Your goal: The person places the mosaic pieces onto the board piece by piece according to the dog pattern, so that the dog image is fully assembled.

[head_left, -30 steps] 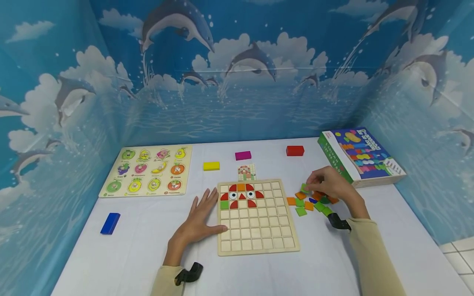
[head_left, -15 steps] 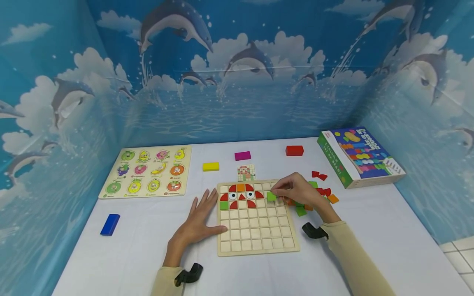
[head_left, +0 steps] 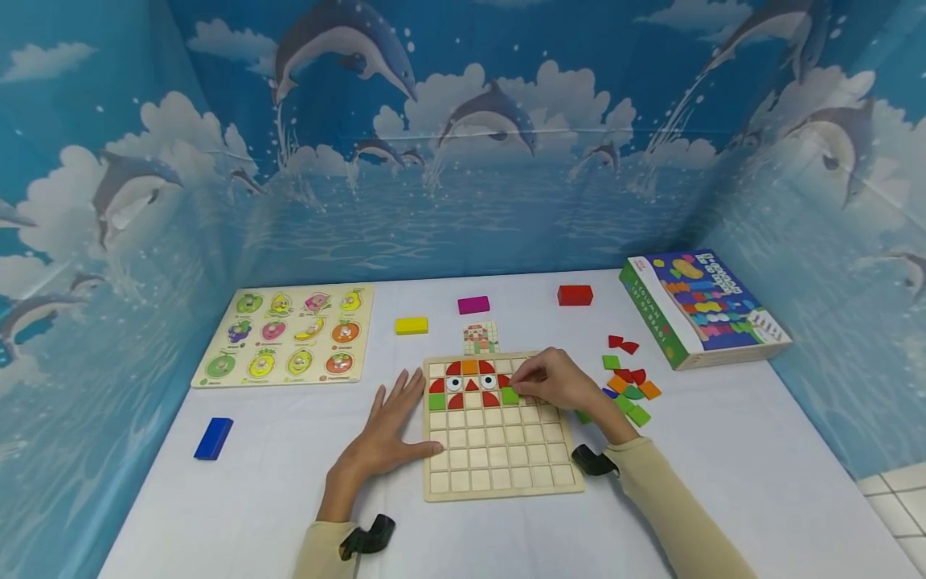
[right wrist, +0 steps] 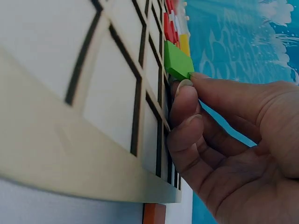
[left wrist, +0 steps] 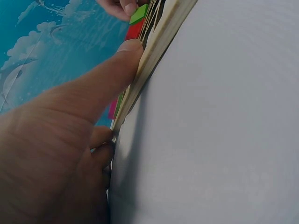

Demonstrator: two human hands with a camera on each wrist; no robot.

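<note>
A wooden grid board [head_left: 499, 458] lies in the middle of the table, with red pieces, an orange square and two round eye pieces in its upper rows. At its left side a green square [head_left: 437, 401] fills one cell. My right hand [head_left: 555, 381] pinches a green square tile [right wrist: 178, 60] by its edge, tilted over a cell right of the red pieces. The left hand [head_left: 387, 430] lies spread at the board's left edge, thumb [left wrist: 122, 63] resting on the rim and fingers along the side.
Several loose red, orange, green and blue pieces [head_left: 629, 392] lie right of the board. Behind it are a small pattern card [head_left: 481, 338] and yellow [head_left: 411, 326], magenta [head_left: 473, 305] and red [head_left: 575, 295] blocks. A fruit puzzle [head_left: 285, 336], blue block [head_left: 213, 438] and game box [head_left: 705, 310] stand around.
My right hand has picked a green tile out of the loose pieces and carried it left onto the board, beside the red pieces. The left hand has stayed in place.
</note>
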